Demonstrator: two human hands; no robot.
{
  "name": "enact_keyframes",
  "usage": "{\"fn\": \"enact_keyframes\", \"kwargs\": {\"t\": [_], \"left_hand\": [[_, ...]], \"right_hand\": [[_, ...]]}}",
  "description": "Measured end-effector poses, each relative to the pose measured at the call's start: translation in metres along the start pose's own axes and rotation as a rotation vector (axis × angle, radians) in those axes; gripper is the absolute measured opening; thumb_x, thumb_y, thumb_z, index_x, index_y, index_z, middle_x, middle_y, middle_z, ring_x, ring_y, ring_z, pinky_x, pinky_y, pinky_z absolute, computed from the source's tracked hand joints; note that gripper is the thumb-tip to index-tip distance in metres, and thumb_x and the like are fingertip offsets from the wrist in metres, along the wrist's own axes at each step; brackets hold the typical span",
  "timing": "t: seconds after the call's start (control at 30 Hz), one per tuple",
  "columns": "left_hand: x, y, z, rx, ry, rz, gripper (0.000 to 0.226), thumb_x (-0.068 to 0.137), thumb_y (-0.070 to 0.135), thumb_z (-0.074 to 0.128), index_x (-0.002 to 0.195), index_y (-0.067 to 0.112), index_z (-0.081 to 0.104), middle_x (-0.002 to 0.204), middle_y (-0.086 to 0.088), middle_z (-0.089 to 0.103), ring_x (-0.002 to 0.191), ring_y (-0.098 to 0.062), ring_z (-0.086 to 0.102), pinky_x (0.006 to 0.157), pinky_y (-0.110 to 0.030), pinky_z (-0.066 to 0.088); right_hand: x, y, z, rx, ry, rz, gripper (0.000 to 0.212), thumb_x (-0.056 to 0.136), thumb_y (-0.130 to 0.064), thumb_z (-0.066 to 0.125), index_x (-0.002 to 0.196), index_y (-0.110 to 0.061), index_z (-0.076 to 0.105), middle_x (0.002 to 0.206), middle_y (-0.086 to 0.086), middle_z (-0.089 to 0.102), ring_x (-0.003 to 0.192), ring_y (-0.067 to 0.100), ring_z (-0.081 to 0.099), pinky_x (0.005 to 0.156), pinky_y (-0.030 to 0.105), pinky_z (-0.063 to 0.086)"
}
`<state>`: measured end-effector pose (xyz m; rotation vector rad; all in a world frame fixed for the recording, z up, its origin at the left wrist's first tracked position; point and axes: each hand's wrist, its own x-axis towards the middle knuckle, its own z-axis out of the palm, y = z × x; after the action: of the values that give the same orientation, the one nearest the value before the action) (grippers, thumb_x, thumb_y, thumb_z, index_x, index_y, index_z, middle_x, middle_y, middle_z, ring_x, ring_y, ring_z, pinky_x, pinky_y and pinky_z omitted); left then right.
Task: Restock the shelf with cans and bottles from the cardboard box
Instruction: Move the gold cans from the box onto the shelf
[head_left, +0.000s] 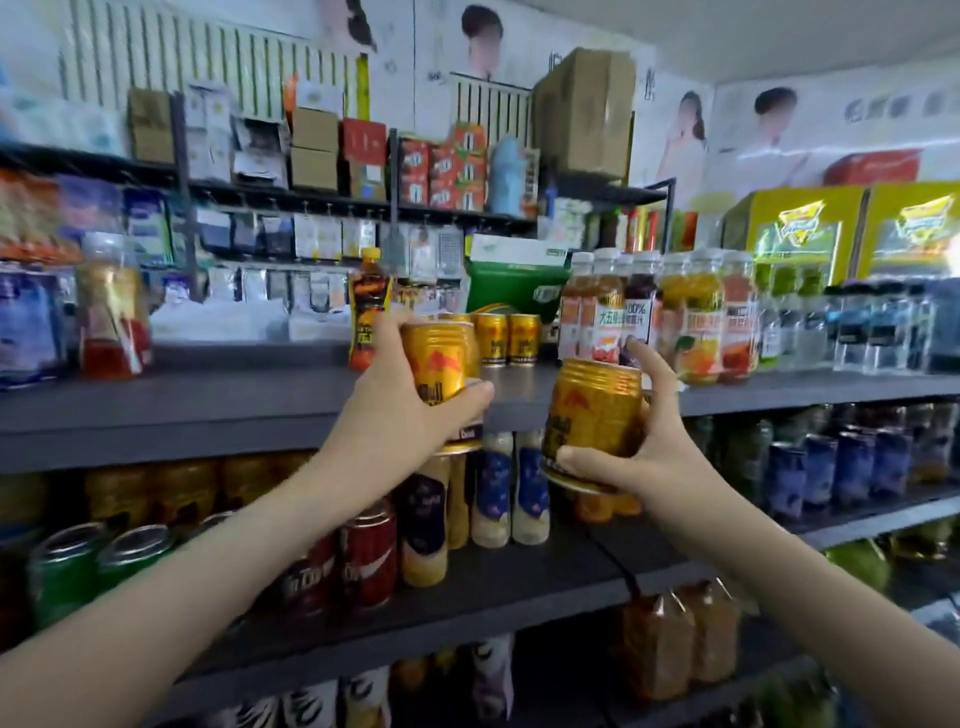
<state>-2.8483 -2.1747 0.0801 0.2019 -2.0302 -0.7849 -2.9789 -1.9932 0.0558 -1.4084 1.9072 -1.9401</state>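
Observation:
Each of my hands holds a gold energy-drink can in front of the grey top shelf (218, 400). My left hand (395, 410) grips one gold can (439, 364), tilted, right at the shelf's front edge. My right hand (644, 441) wraps a second gold can (592, 408) slightly lower, in front of the shelf lip. Behind them, three matching gold cans (506, 338) stand on the shelf. The cardboard box is out of view.
A dark bottle with a yellow cap (370, 312) stands left of the cans. Juice bottles (675, 317) crowd the shelf to the right, then water bottles (862, 332). A green carton (511, 291) sits behind. Lower shelves hold cans and milk-tea bottles (511, 488).

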Motion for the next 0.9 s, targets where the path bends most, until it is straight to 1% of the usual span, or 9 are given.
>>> {"fn": "enact_keyframes", "kwargs": {"t": [0.13,0.2,0.3,0.47,0.57,0.67,0.73,0.8,0.9], "left_hand": [[0.057,-0.018,0.004,0.06,0.153,0.005,0.064,0.078,0.04,0.072,0.113,0.034,0.02,0.098,0.014,0.047,0.076,0.0,0.055,0.053,-0.011,0.043],[0.084,-0.034,0.003,0.12,0.182,-0.001,0.066,0.077,0.041,0.073,0.113,0.034,0.018,0.107,0.004,0.048,0.084,-0.008,0.056,0.062,-0.018,0.043],[0.116,-0.062,0.006,0.209,0.15,-0.076,0.07,0.076,0.043,0.074,0.114,0.037,0.016,0.124,-0.006,0.043,0.1,-0.02,0.055,0.076,-0.027,0.045],[0.14,-0.091,0.013,0.371,0.097,-0.16,0.075,0.079,0.041,0.072,0.128,0.021,0.019,0.125,-0.004,0.03,0.111,-0.016,0.04,0.094,-0.028,0.038],[0.145,-0.1,0.017,0.414,0.061,-0.217,0.075,0.082,0.041,0.069,0.131,0.02,0.015,0.118,0.001,0.019,0.112,-0.016,0.037,0.098,-0.028,0.036],[0.145,-0.108,0.023,0.417,0.033,-0.249,0.075,0.083,0.042,0.069,0.13,0.023,0.014,0.119,0.002,0.018,0.115,-0.018,0.039,0.098,-0.028,0.038],[0.144,-0.111,0.028,0.397,0.025,-0.275,0.075,0.083,0.042,0.068,0.131,0.023,0.014,0.124,0.002,0.02,0.117,-0.018,0.039,0.1,-0.03,0.038],[0.144,-0.112,0.034,0.395,0.029,-0.294,0.076,0.084,0.041,0.068,0.132,0.021,0.013,0.13,-0.001,0.02,0.119,-0.018,0.037,0.102,-0.03,0.036],[0.149,-0.111,0.043,0.453,0.016,-0.299,0.075,0.084,0.039,0.068,0.13,0.02,0.013,0.132,-0.004,0.02,0.118,-0.018,0.037,0.098,-0.026,0.035]], "right_hand": [[0.086,0.02,-0.017,-0.066,-0.016,-0.052,0.091,0.067,-0.015,0.085,0.129,-0.042,0.023,0.122,-0.003,0.049,0.101,0.011,0.061,0.085,0.029,0.054],[0.128,0.031,-0.018,-0.135,-0.013,-0.078,0.091,0.065,-0.017,0.087,0.127,-0.033,0.022,0.121,0.001,0.046,0.106,0.015,0.056,0.089,0.03,0.052],[0.185,0.049,-0.006,-0.22,-0.009,-0.108,0.088,0.063,-0.015,0.088,0.12,-0.024,0.022,0.11,0.0,0.043,0.1,0.013,0.052,0.079,0.02,0.048],[0.258,0.086,0.028,-0.408,-0.089,-0.125,0.089,0.054,-0.028,0.091,0.112,-0.024,0.023,0.116,0.007,0.038,0.11,0.023,0.046,0.093,0.036,0.047],[0.285,0.098,0.045,-0.503,-0.064,-0.116,0.086,0.059,-0.029,0.09,0.116,-0.02,0.025,0.121,0.008,0.035,0.11,0.019,0.038,0.093,0.028,0.038],[0.305,0.116,0.051,-0.462,-0.174,-0.017,0.09,0.066,-0.027,0.086,0.129,-0.017,0.023,0.13,0.012,0.037,0.117,0.024,0.043,0.099,0.036,0.044],[0.316,0.123,0.047,-0.381,-0.321,0.048,0.091,0.071,-0.021,0.082,0.134,-0.02,0.017,0.121,0.012,0.047,0.105,0.021,0.054,0.084,0.034,0.054],[0.323,0.122,0.04,-0.362,-0.434,0.086,0.092,0.076,-0.015,0.077,0.139,-0.022,0.01,0.107,0.007,0.053,0.092,0.014,0.058,0.069,0.024,0.055],[0.334,0.125,0.033,-0.406,-0.444,0.057,0.093,0.073,-0.023,0.082,0.139,-0.021,0.015,0.118,0.008,0.053,0.105,0.021,0.056,0.088,0.036,0.053]]}}
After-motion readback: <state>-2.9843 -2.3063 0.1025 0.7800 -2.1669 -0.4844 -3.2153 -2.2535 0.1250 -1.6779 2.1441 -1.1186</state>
